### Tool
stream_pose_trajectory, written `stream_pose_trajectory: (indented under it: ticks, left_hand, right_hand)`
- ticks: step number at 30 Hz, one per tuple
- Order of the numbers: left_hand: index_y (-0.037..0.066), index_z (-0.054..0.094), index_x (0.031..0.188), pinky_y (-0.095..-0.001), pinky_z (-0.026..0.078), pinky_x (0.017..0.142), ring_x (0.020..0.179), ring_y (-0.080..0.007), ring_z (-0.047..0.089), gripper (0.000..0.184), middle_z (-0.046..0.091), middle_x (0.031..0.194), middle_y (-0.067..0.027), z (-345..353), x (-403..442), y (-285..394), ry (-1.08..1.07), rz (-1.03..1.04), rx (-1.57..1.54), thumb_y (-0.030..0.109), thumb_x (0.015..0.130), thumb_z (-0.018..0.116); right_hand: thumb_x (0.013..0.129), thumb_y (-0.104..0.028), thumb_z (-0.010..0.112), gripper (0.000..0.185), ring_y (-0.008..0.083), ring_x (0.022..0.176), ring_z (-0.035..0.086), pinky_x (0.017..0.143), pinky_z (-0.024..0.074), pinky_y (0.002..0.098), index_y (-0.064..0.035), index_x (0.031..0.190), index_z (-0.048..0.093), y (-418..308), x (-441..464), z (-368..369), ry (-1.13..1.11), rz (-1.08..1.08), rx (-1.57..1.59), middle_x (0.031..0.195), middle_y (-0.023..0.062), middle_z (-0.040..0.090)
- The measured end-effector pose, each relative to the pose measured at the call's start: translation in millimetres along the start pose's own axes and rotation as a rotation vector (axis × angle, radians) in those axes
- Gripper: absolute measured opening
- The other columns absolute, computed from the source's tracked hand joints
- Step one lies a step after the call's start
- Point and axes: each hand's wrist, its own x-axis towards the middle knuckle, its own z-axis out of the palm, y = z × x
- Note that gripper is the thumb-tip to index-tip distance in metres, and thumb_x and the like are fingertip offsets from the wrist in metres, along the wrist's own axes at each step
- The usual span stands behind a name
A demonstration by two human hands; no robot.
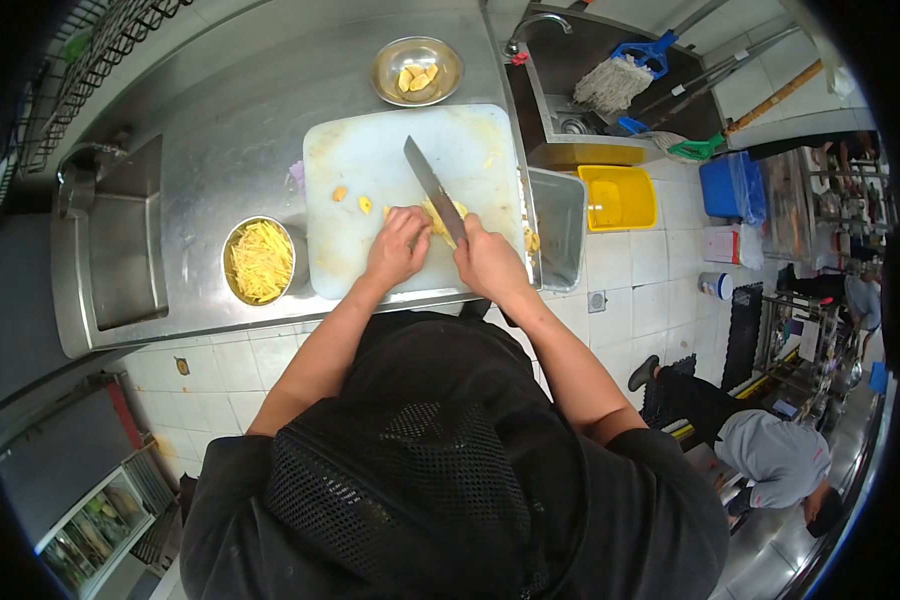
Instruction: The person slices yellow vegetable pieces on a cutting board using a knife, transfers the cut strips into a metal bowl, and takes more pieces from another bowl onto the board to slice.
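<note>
My right hand is closed round the handle of a kitchen knife, whose long blade points up and to the left over the white cutting board. Under and beside the blade lie sliced pale yellow pieces that look like ginger. The curled fingers of my left hand press on these pieces, just left of the blade; the fingertips are partly hidden. A few loose yellow bits lie on the board's left side. Left of the board, a round metal container holds many thin yellow strips.
A metal bowl with several peeled pieces stands beyond the board. A grey bin adjoins the counter's right edge, beside a yellow tub. Sinks are at left and upper right, with mops. Another person bends at far right.
</note>
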Motion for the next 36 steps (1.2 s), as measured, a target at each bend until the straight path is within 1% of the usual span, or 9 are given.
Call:
stream_pose_trajectory:
  ticks: [6,9,11,15,17,22,25,31,36]
  left_hand:
    - [0.002,0.062,0.097,-0.0417,0.051,0.084,0.096,-0.0344,0.060,0.013,0.066,0.099,-0.0117,0.3,4.0,5.9,0.010,0.032,0.007,0.003,0.087,0.071]
    - [0.002,0.063,0.097,-0.0424,0.051,0.083,0.095,-0.0331,0.061,0.013,0.066,0.095,-0.0113,-2.6,-1.4,0.3,-0.039,-0.074,-0.047,0.005,0.088,0.072]
    - [0.002,0.065,0.097,-0.0426,0.050,0.081,0.094,-0.0314,0.061,0.012,0.067,0.092,-0.0109,-9.7,-2.0,2.3,0.009,-0.380,-0.164,0.006,0.089,0.073]
    - [0.003,0.067,0.096,-0.0430,0.050,0.081,0.094,-0.0311,0.061,0.011,0.066,0.094,-0.0118,-40.5,1.1,-15.0,0.088,-0.346,0.012,0.006,0.088,0.073]
    - [0.004,0.068,0.095,-0.0444,0.048,0.084,0.092,-0.0316,0.060,0.010,0.066,0.097,-0.0127,-54.9,1.7,-22.0,0.114,-0.187,0.438,0.005,0.087,0.073]
    - [0.003,0.069,0.095,-0.0464,0.047,0.087,0.093,-0.0339,0.059,0.011,0.066,0.099,-0.0136,-60.4,2.1,-17.2,0.161,-0.212,0.294,0.005,0.086,0.073]
    - [0.003,0.069,0.095,-0.0450,0.048,0.087,0.095,-0.0350,0.060,0.009,0.066,0.101,-0.0138,-56.5,4.1,-12.9,0.113,-0.212,0.350,0.007,0.087,0.072]
    - [0.001,0.071,0.103,-0.0433,0.050,0.097,0.108,-0.0352,0.063,0.019,0.069,0.110,-0.0124,-27.8,28.7,16.9,-0.143,-0.048,0.044,0.009,0.086,0.075]
    - [0.000,0.072,0.104,-0.0430,0.053,0.095,0.109,-0.0319,0.064,0.024,0.068,0.115,-0.0117,-6.8,38.2,-2.8,-0.342,-0.256,-0.079,0.012,0.084,0.079]
  right_hand:
    - [0.093,-0.015,0.060,0.023,0.0460,0.068,0.066,0.066,0.0508,0.0507,0.0034,0.104,0.052,25.6,-8.2,-16.6,0.100,-0.059,0.299,0.071,0.0268,0.065]
    - [0.093,-0.016,0.061,0.023,0.0425,0.069,0.065,0.065,0.0510,0.0448,0.0019,0.106,0.054,29.0,-13.3,-20.6,0.087,-0.032,0.326,0.072,0.0233,0.065]
    - [0.092,-0.015,0.061,0.023,0.0407,0.070,0.067,0.066,0.0520,0.0443,0.0000,0.108,0.056,25.4,-20.7,-26.5,0.020,-0.010,0.228,0.075,0.0222,0.066]
    - [0.090,-0.012,0.062,0.022,0.0395,0.068,0.066,0.065,0.0521,0.0475,-0.0023,0.108,0.055,23.0,-38.3,-22.6,0.107,-0.071,0.079,0.079,0.0195,0.068]
    - [0.088,-0.010,0.067,0.029,0.0397,0.072,0.065,0.068,0.0516,0.0505,-0.0042,0.112,0.052,26.7,-42.1,-13.6,0.160,-0.170,0.197,0.085,0.0183,0.068]
    - [0.086,-0.010,0.074,0.040,0.0398,0.083,0.065,0.074,0.0506,0.0496,-0.0037,0.116,0.049,28.7,-48.8,0.5,0.216,-0.126,0.111,0.092,0.0196,0.065]
    - [0.085,-0.010,0.076,0.041,0.0402,0.086,0.064,0.075,0.0501,0.0491,-0.0036,0.115,0.049,32.5,-47.2,3.9,0.279,-0.076,0.109,0.092,0.0198,0.064]
    - [0.083,-0.010,0.078,0.038,0.0409,0.091,0.064,0.078,0.0495,0.0496,-0.0048,0.110,0.052,67.6,-3.3,5.3,0.446,-0.101,-0.022,0.096,0.0178,0.065]
    - [0.085,-0.015,0.076,0.032,0.0404,0.102,0.063,0.087,0.0497,0.0496,-0.0048,0.109,0.058,64.4,22.7,-0.3,0.363,-0.099,-0.189,0.104,0.0186,0.065]
